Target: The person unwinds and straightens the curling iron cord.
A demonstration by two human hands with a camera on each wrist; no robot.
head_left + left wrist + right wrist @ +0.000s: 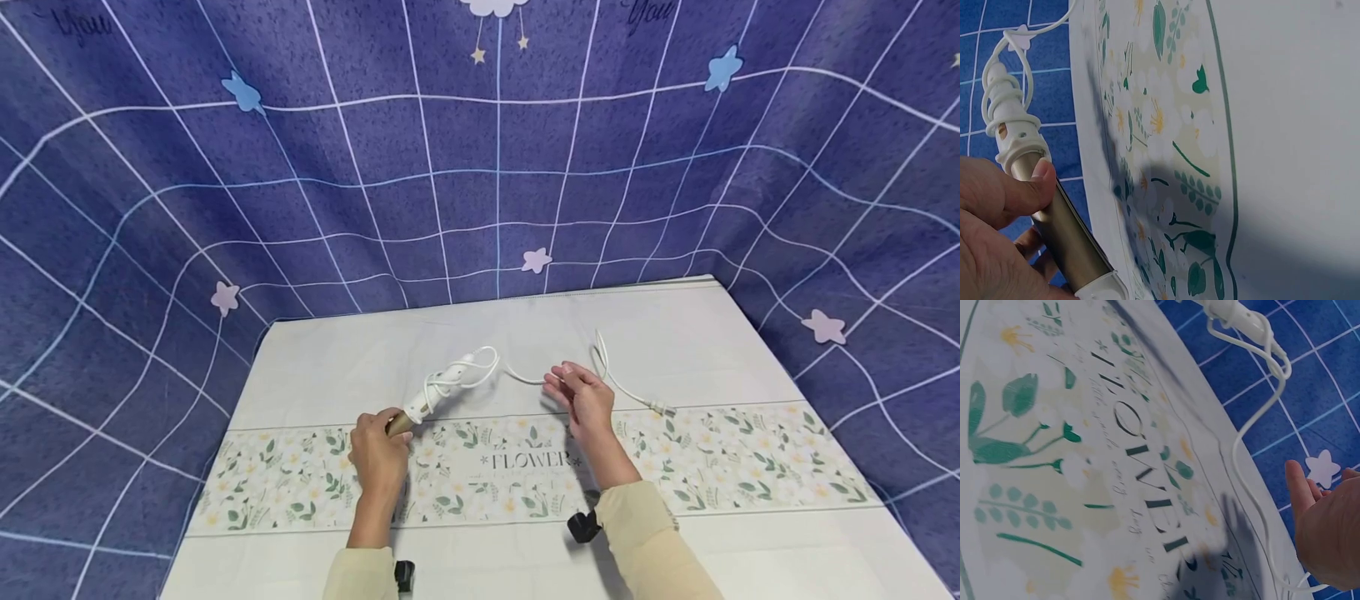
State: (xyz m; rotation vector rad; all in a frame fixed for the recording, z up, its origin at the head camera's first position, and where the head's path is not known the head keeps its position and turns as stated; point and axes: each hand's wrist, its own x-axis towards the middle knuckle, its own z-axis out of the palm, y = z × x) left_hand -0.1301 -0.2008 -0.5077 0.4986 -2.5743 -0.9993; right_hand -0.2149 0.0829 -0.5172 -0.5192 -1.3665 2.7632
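The left grip clasps the gold metallic barrel of a slim white-handled curling iron angled ahead of it; the right grip, fingers loosely extended beside its thin white cord, seems engaged in cord handling, probably calling for a pinch.

I see the curling iron in the left hand, above the table; rightward, its cord passes the right hand to the plug. A curtain hangs behind.

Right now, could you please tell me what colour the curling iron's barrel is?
The barrel is brownish gold, clearest in the left wrist view.
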